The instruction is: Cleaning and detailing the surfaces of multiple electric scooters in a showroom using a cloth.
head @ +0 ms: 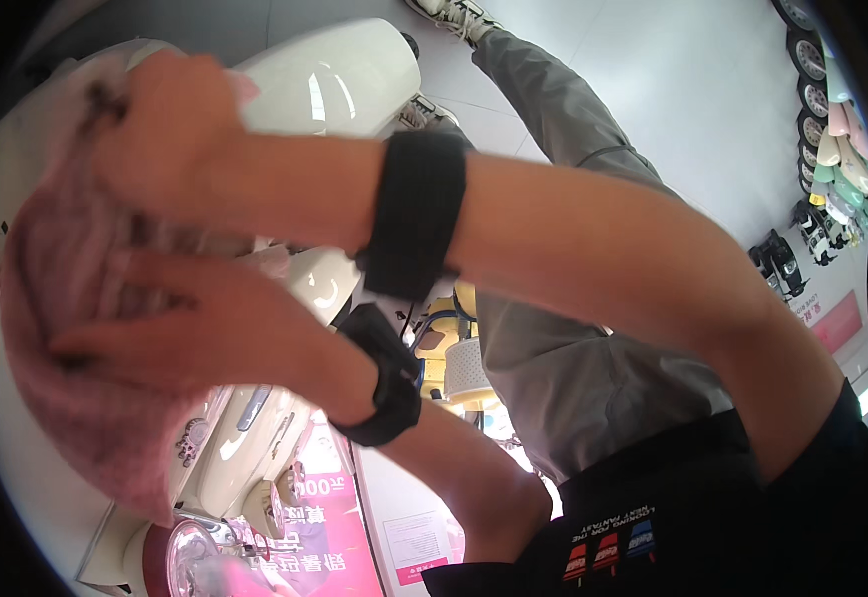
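A pink cloth [105, 433] hangs bunched between my two hands, in front of pale cream motor scooter bodywork. My right hand [172, 142] reaches across from the right and is closed around the cloth's upper part. Lower down, my left hand [202, 328] has its thumb and fingers spread around folds of the same cloth. Motion blurs both hands, and the fingertips are partly hidden in the folds. Black straps [419, 213] circle both wrists. Behind the hands a glossy cream panel [337, 74] of a scooter shows. Whether the cloth touches the bodywork, I cannot tell.
Below the cloth are another cream scooter body [247, 448] and a round headlight [191, 560]. A pink poster [325, 515] bears writing. Yellow scooter parts [441, 336] stand beside my grey trousers [598, 373]. Several scooters [844, 149] line the far right of the grey floor [650, 67].
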The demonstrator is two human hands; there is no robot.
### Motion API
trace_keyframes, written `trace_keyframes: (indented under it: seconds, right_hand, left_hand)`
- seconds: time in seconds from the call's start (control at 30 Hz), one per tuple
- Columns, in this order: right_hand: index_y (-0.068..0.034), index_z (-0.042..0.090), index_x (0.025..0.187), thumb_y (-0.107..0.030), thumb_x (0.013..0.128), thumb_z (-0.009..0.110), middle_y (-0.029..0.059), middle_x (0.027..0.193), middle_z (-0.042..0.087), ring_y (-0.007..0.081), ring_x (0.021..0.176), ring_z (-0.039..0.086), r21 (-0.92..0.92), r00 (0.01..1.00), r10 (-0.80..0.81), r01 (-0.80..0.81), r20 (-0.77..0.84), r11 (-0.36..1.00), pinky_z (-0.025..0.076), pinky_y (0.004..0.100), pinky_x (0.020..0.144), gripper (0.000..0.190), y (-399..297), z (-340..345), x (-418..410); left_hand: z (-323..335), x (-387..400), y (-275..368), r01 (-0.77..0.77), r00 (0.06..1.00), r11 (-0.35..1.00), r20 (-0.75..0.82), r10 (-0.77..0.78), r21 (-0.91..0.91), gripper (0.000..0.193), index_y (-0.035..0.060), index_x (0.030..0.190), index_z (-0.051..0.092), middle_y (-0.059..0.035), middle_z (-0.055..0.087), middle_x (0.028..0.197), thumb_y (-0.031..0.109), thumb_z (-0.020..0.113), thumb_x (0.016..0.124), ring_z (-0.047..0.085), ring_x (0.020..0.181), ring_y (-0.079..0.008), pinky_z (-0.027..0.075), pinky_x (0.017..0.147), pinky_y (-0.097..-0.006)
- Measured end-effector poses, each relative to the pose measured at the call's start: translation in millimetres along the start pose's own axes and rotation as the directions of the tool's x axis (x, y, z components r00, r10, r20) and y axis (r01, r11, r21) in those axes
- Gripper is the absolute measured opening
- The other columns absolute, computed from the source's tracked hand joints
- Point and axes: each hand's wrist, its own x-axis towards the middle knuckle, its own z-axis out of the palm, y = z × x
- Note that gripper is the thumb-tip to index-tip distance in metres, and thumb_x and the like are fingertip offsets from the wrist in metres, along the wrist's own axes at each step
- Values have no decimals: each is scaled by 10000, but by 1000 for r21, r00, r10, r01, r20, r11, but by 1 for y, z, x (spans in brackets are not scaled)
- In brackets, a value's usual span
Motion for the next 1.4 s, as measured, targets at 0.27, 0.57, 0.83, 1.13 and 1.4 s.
trace_keyframes:
  seconds: [0.27, 0.57, 0.83, 1.13, 1.4]
  right_hand:
    - [16, 741, 959, -296, 855, 633, 222, 939, 724, 386, 927, 722, 384, 839, -515, 424, 174, 821, 575, 469, 849, 346, -87, 42, -62]
    - [3, 698, 1038, -155, 843, 635, 233, 1054, 715, 401, 1011, 699, 83, 853, -522, 521, -1, 850, 560, 480, 854, 259, -1, 13, -30]
    - [-16, 643, 1082, -211, 938, 606, 256, 830, 706, 452, 761, 699, -179, 938, -341, 346, 60, 921, 580, 506, 695, 245, 51, -26, -37]
    - [-61, 684, 1092, -167, 808, 710, 208, 1073, 652, 394, 923, 692, -99, 670, -695, 735, 263, 671, 577, 462, 771, 304, -39, -17, -169]
    - [-104, 596, 1175, -21, 684, 773, 138, 1127, 576, 391, 902, 672, -32, 438, -843, 892, 313, 452, 579, 463, 734, 528, -137, -6, -303]
  left_hand:
    - [-7, 12, 5, 28, 998, 999, -49, -29, -35, 710, -182, 1502, 312, -425, 495, 1365, 266, 552, 1007, 557, 1232, -514, 480, 1029, -537]
    - [21, -19, -4, -83, 994, 996, -69, 82, -13, 711, -167, 1511, 317, -426, 494, 1369, 264, 562, 1001, 547, 1248, -510, 469, 1042, -540]
    - [8, -45, -13, -47, 998, 998, -52, 45, -39, 700, -171, 1503, 325, -412, 457, 1412, 267, 558, 1009, 542, 1258, -487, 449, 1071, -549]
    - [-106, -67, -88, 456, 866, 860, -108, -488, -227, 704, -203, 1479, 187, -321, 491, 1326, 275, 496, 1063, 604, 1186, -371, 513, 1010, -438]
    - [-248, -47, -145, 646, 688, 694, -154, -710, -317, 552, -124, 1278, 342, -220, 508, 1115, 363, 518, 1088, 575, 951, -317, 512, 815, -420]
